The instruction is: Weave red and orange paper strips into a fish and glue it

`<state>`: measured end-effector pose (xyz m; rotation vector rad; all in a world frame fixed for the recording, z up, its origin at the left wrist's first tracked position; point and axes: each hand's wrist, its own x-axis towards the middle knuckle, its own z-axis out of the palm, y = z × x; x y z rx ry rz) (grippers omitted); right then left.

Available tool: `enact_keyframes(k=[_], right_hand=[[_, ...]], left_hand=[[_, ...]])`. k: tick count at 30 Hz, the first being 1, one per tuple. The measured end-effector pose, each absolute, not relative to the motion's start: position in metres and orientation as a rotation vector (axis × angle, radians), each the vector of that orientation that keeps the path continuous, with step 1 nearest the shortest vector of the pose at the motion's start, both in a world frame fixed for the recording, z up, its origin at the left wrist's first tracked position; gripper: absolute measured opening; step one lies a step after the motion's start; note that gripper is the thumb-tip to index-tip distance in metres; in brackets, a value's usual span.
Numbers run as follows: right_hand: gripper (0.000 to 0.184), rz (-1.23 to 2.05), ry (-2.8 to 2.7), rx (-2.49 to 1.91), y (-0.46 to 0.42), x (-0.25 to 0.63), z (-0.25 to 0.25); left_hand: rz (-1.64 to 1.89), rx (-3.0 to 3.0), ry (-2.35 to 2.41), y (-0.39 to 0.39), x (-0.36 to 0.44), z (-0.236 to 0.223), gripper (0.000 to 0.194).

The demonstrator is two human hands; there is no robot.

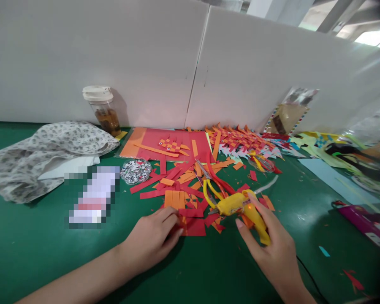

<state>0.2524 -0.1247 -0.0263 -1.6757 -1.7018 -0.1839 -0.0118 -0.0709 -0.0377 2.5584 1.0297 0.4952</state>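
Head view: fingers curled, the left hand (pixel 155 232) touches red paper (pixel 194 228), its grip unclear. The right hand (pixel 269 245), fingers parted around the glue gun (pixel 232 204) right of the paper, touches it; long axis left-right, nozzle leftward.

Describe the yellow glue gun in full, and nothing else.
The yellow glue gun looks like plastic, with a printed label and a small orange glow on its side. It lies nearly level, its narrow metallic nozzle pointing left over paper scraps, its handle slanting down toward the right. A translucent stick shows behind its rear. The right hand is around it, forefinger over the back; how firm the grip is, I cannot tell.
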Motion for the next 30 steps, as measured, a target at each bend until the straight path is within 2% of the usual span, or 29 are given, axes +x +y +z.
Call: enact_keyframes(k=[12,21,30], right_hand=[[0.052,-0.337,-2.008,-1.525,-0.138,0.234,-0.041],[0.058,-0.541,-2.077,-1.445,-0.136,0.233,-0.040],[0.060,-0.578,-2.041,-1.474,-0.137,0.235,-0.038]], left_hand=[[0.522,2.555,1.067,-0.071,-0.014,-0.038,0.011],[0.545,2.557,1.053,-0.071,-0.014,-0.040,0.010],[0.508,2.547,1.065,-0.070,-0.013,-0.039,0.010]])
